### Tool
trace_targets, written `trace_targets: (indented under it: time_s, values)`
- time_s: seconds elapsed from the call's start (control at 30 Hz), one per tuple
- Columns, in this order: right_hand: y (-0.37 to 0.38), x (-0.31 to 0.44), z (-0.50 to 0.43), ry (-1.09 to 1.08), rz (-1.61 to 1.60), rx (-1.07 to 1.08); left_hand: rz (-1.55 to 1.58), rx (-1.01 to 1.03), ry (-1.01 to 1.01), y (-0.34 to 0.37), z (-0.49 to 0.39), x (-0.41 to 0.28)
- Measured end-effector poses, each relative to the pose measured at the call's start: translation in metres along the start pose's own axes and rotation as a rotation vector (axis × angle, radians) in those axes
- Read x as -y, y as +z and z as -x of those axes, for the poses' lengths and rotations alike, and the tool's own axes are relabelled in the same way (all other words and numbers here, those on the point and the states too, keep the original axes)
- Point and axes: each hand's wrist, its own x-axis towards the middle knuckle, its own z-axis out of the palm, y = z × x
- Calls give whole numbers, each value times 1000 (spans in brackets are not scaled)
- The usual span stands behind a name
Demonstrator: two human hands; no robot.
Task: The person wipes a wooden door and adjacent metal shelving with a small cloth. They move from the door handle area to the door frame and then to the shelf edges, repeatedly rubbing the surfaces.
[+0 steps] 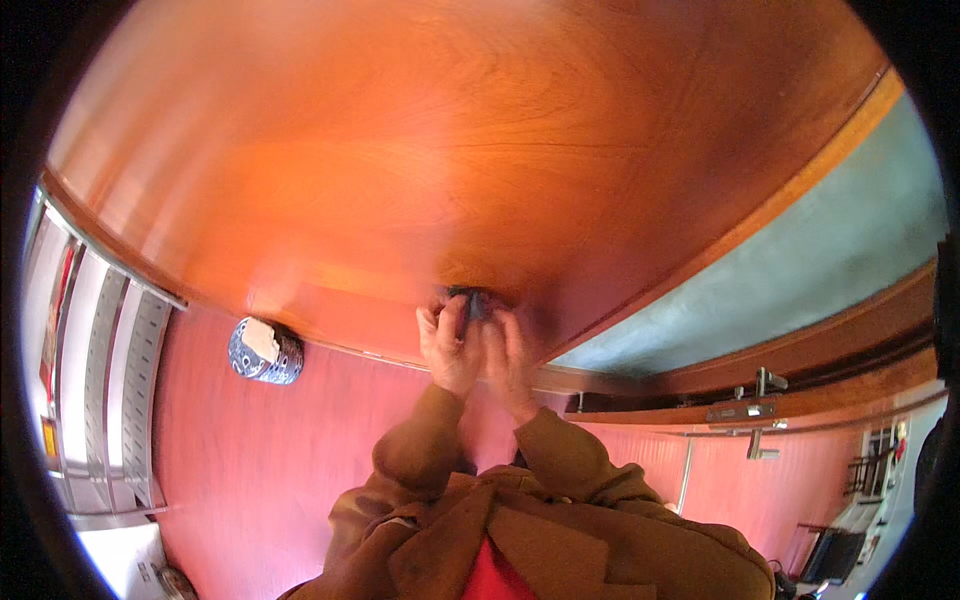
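Note:
Both hands are raised together against the lower part of a glossy orange-brown wood panel (480, 150). My left hand (448, 345) has its fingers curled around a small dark object (475, 304), whose kind is unclear. Beside it, my right hand (510, 352) is blurred, its fingers bent up at the object's right side; whether it grips the object cannot be told. The dark object lies close against the wood, and the fingers cover part of it.
At the left, a blue-and-white patterned round container (289, 364) stands on the reddish floor (247, 465) with a pale piece on top. A metal rack (112, 360) is further left. To the right are a greyish panel (750, 277) and a door edge with lever handles (761, 412).

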Motion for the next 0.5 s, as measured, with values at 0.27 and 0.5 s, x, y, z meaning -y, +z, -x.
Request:
trace_targets:
  time_s: [0.27, 0.5]
  values:
    - [-37, 67, -28, -271, -118, -36, 66, -101, 270, 7, -68, -49]
    - [-26, 45, -22, -157, -24, 49, -23, -132, 304, 9, -47, -42]
